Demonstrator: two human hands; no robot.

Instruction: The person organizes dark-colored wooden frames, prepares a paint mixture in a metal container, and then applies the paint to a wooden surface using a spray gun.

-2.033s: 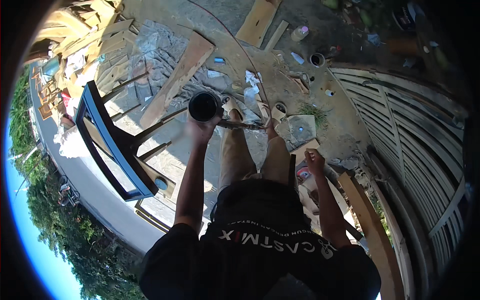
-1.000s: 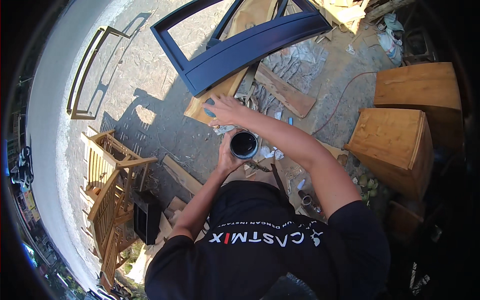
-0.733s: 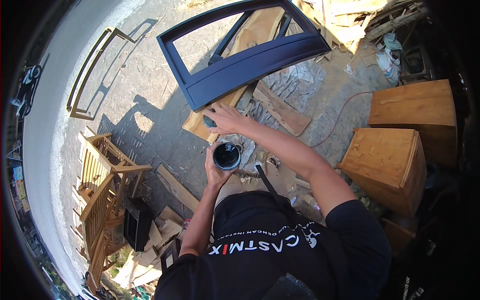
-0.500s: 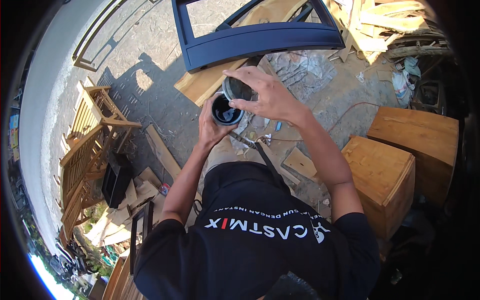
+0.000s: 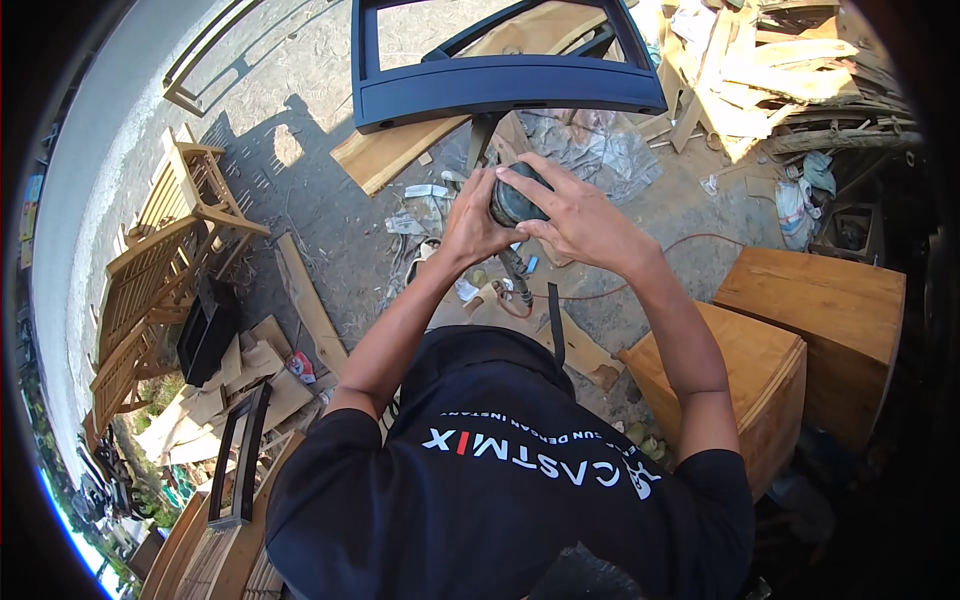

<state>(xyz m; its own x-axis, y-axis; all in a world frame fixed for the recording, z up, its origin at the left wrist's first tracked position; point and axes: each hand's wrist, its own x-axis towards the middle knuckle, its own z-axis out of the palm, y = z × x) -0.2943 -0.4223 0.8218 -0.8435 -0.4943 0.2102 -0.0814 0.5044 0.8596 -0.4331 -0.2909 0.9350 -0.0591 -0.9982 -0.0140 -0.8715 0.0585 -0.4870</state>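
Both hands are working at a lidded cup (image 5: 514, 207), which is sitting between the palms near the middle of the view, out ahead of the black shirt (image 5: 470, 500). The left hand (image 5: 472, 222) is grasping the cup's left side, fingers lying close together, thumb pointing across toward the right hand. The right hand (image 5: 590, 218) is pressing in from the right, its fingers curving over the dark round top and its thumb coming near the left one; neither hand is hanging free. Cannot tell how firmly the lid is seating; fingers are covering much of the rim. A metal fitting (image 5: 524, 297) is hanging just below the hands, and a reddish hose (image 5: 690, 238) is curving off to the right. Beyond the fingertips, apart from the cup, a dark blue frame (image 5: 510, 88) is lying over a wooden board (image 5: 395, 155). Crumpled plastic sheeting (image 5: 615, 155) is spreading on the ground beside it. Two wooden cabinets (image 5: 725, 345) are standing close together at right; scrap timber (image 5: 770, 70) is heaping up behind in strong sun. At left, slatted wooden furniture (image 5: 150, 240) is leaning near a black box (image 5: 208, 330), and flat offcuts (image 5: 205, 410) are littering the ground just below.
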